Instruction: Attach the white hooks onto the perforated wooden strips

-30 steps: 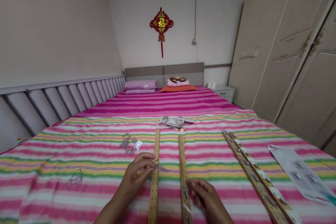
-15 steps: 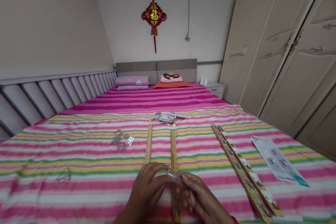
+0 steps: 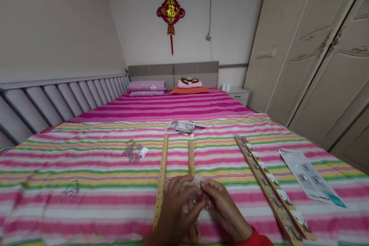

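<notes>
My left hand (image 3: 178, 207) and my right hand (image 3: 223, 207) meet at the front centre, fingertips pinched together. Between them is a small clear plastic piece (image 3: 197, 179), mostly covered by the fingers; its exact kind does not show. Right under the hands lies a narrow wooden strip (image 3: 191, 157), partly hidden, with something shiny on its near part. A second wooden strip with a row of holes (image 3: 162, 177) runs alongside, just left of it and partly behind my left hand.
At right lie two wooden strips (image 3: 253, 169) bearing metal and white round pieces, beside a clear blister pack (image 3: 309, 177). Further back is a pile of plastic packets (image 3: 183, 126). Crumpled clear plastic (image 3: 133, 150) and a thin wiry tangle (image 3: 71, 189) rest at left on the striped sheet (image 3: 109, 184).
My left hand has shifted right and turned, its fingers now closer to my right hand. The plastic piece sits slightly higher, and more of the red right sleeve shows. The view has moved slightly.
</notes>
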A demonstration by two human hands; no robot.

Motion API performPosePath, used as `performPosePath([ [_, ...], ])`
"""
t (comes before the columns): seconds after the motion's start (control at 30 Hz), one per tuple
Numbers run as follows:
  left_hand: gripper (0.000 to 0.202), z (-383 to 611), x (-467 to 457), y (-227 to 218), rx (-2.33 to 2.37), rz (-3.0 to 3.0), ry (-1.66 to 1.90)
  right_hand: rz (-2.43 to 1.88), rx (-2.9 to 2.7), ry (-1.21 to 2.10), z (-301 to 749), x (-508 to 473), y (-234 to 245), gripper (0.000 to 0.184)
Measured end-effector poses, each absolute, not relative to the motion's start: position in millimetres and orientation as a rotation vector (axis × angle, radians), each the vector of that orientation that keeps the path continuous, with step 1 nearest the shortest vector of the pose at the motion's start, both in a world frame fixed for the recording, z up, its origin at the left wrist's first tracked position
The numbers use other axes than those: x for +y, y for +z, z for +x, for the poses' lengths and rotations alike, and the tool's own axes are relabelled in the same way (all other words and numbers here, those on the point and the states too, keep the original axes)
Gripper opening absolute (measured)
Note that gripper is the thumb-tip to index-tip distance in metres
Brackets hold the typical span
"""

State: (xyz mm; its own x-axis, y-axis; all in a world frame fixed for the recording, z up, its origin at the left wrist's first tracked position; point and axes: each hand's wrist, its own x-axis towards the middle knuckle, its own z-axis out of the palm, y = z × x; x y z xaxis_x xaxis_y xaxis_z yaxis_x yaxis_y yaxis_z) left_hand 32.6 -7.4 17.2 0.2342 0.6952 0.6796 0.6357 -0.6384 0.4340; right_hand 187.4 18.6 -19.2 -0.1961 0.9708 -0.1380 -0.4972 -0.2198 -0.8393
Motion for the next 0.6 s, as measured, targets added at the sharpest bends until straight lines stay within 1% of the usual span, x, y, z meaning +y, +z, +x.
performPosePath([
  [0.13, 0.024, 25.2, 19.6, 17.6, 1.324, 1.712, 1.208, -0.92, -0.947, 1.646, 195.2, 40.3, -27.5, 0.033],
  [0.2, 0.026, 25.2, 35.0, 9.6, 1.311, 1.516, 1.111, -0.942, -1.049, 1.659, 196.0, 50.1, -32.8, 0.035],
  [0.33, 0.024, 30.9, 56.4, -14.5, 1.302, 1.398, 1.024, -0.997, -1.22, 1.665, 194.5, 65.0, -43.3, 0.035],
  [0.6, 0.024, 37.9, 85.7, -49.0, 1.38, 1.178, 1.039, -1.175, -1.318, 1.597, 195.3, 88.4, -51.4, 0.033],
])
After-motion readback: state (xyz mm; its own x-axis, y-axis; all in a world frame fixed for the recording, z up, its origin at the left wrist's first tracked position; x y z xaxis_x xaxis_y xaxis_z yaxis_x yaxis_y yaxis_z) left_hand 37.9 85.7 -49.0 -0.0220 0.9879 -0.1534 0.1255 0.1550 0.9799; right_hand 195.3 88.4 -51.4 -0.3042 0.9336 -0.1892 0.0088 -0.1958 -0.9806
